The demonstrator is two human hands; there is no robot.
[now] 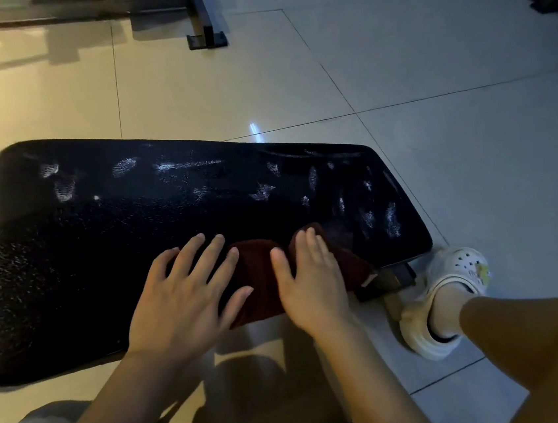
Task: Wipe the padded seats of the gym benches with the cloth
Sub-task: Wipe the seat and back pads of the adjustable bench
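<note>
The dark red cloth (260, 278) lies bunched on the near edge of the black padded seat (134, 226), toward its right end, with one corner hanging over the edge beside the bench's metal bracket (394, 276). It sits there because that is where the wiping is happening: both hands bear down on it from above, so the fabric is pressed flat against the vinyl rather than carried.

The right hand (312, 276) rests on top of the cloth with its fingers straight and close together, palm down, apparently the hand that drives the stroke. The left hand (182, 290) is spread wide, fingers straight and fanned; its thumb and nearest fingers overlap the cloth's left edge while the rest lie on bare padding, likely steadying the body and pinning the cloth so it does not ball up.

Pale smears and streaks show across the far half and right end of the seat, suggesting much of the surface is not yet wiped.

A foot in a white clog (451, 289) is planted on the tiled floor (426, 58) just beside the bench's right end. Another bench frame (202, 23) stands well apart at the top.
</note>
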